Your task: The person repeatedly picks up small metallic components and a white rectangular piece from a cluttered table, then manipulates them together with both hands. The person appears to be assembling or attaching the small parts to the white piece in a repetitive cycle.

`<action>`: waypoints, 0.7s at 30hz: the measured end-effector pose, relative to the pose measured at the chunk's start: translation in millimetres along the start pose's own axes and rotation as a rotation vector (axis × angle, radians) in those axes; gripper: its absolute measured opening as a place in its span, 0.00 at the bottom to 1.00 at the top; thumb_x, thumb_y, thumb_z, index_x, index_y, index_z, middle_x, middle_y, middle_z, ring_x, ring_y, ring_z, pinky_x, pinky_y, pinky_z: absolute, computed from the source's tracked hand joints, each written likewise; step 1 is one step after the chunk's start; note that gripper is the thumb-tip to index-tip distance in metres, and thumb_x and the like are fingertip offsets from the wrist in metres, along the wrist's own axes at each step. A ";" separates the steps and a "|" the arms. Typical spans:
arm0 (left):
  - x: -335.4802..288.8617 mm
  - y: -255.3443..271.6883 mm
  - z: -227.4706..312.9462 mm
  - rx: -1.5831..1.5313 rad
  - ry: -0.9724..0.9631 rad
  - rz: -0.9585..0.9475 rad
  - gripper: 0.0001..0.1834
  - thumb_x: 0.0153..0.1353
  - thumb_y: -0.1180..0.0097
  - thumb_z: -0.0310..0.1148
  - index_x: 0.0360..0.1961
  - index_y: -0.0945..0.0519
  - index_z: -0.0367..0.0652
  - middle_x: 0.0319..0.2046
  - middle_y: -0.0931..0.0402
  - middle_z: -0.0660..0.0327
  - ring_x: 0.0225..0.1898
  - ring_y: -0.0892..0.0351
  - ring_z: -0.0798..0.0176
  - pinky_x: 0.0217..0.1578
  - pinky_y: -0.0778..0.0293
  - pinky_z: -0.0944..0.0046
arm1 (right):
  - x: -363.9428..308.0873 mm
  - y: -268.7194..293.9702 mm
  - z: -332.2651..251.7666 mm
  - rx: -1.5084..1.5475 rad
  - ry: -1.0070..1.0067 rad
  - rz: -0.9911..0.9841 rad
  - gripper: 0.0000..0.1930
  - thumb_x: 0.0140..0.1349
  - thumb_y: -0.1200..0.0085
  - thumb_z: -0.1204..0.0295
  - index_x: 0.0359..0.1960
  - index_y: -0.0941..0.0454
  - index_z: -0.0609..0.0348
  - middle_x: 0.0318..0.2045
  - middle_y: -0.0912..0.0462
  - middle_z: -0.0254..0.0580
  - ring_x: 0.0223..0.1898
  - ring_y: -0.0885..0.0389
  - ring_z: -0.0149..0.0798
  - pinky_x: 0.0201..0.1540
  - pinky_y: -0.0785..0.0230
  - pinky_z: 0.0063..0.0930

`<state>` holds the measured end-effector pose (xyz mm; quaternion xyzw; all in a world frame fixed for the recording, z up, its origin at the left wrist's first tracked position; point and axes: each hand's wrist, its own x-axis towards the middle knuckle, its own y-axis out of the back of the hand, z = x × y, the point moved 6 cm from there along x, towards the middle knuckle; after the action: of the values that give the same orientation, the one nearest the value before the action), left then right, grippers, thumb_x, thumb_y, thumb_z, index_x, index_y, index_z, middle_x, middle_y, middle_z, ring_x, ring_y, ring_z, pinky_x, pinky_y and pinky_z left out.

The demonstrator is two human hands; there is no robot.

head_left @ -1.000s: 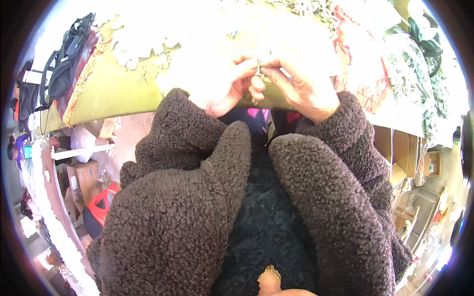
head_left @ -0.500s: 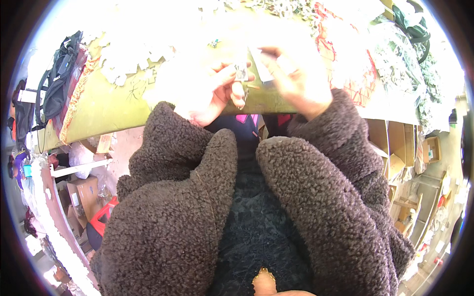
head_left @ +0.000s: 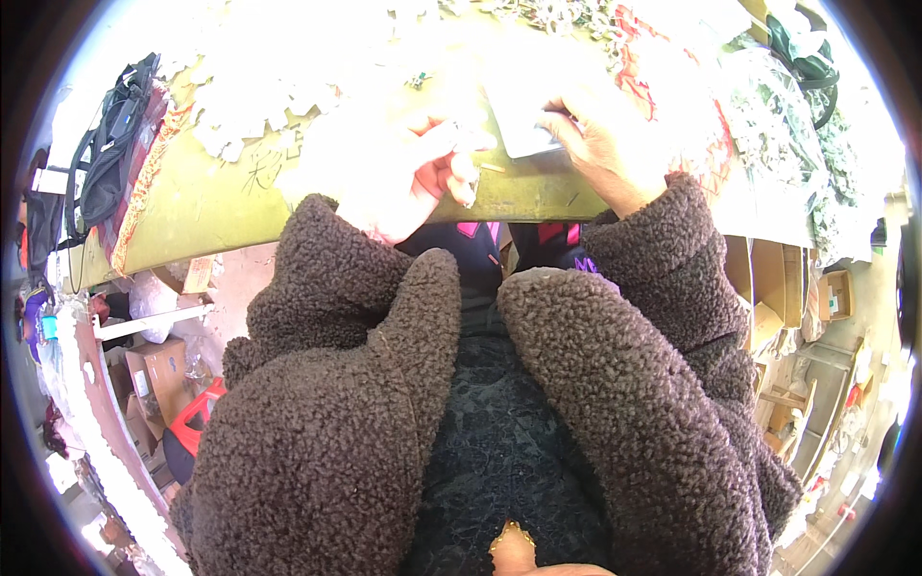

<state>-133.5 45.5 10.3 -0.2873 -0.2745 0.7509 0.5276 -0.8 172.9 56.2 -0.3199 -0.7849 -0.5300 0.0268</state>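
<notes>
My left hand is over the near edge of the yellow-green table, its fingers curled in a pinch. A small, shiny greyish piece shows at its fingertips, but glare washes it out and I cannot make out its kind. My right hand reaches over a flat white tray-like piece lying on the table. Thumb and forefinger are bent toward each other at its right side; whatever they hold, if anything, is not visible. A thin, pale stick-like bit lies between the two hands.
Pale cut pieces lie on the table at left, beside dark straps. Orange-red netting and clear bags of greenish pieces are at right. Cardboard boxes stand below. Strong glare hides the far side.
My right hand has moved right, away from the left hand, and its fingers have curled over the white piece. The small printed-looking piece at my left fingertips no longer shows plainly.
</notes>
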 end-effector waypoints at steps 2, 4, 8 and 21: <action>1.0 -1.4 0.9 0.022 0.001 -0.038 0.09 0.61 0.48 0.27 0.42 0.26 0.34 0.25 0.24 0.56 0.24 0.22 0.63 0.25 0.22 0.64 | 0.7 2.6 -1.3 -0.046 0.000 0.026 0.07 0.55 0.43 0.72 0.32 0.22 0.62 0.27 0.21 0.44 0.31 0.22 0.42 0.36 0.31 0.30; 1.4 -1.1 0.9 0.017 0.007 -0.055 0.09 0.61 0.48 0.27 0.41 0.26 0.34 0.24 0.24 0.57 0.24 0.22 0.62 0.25 0.22 0.64 | -0.1 4.6 -4.8 -0.093 0.045 0.058 0.06 0.55 0.43 0.72 0.32 0.22 0.61 0.26 0.21 0.44 0.30 0.22 0.43 0.35 0.31 0.31; 1.5 1.3 -0.2 0.039 0.008 -0.058 0.09 0.62 0.48 0.27 0.42 0.26 0.34 0.24 0.24 0.57 0.23 0.22 0.62 0.25 0.22 0.63 | -4.9 2.9 -10.3 -0.176 0.149 0.067 0.06 0.55 0.43 0.72 0.31 0.22 0.61 0.26 0.22 0.43 0.31 0.23 0.43 0.35 0.31 0.32; 1.7 5.1 0.0 0.017 0.058 -0.137 0.11 0.63 0.50 0.27 0.45 0.29 0.34 0.34 0.22 0.53 0.28 0.21 0.62 0.27 0.22 0.65 | 1.2 7.7 -19.9 0.071 0.016 -0.003 0.07 0.55 0.43 0.73 0.34 0.21 0.61 0.28 0.21 0.40 0.29 0.24 0.36 0.34 0.31 0.28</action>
<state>-137.2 45.6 6.4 -0.2847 -0.2717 0.7067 0.5880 -3.5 158.4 71.7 -0.3136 -0.8034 -0.5043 0.0435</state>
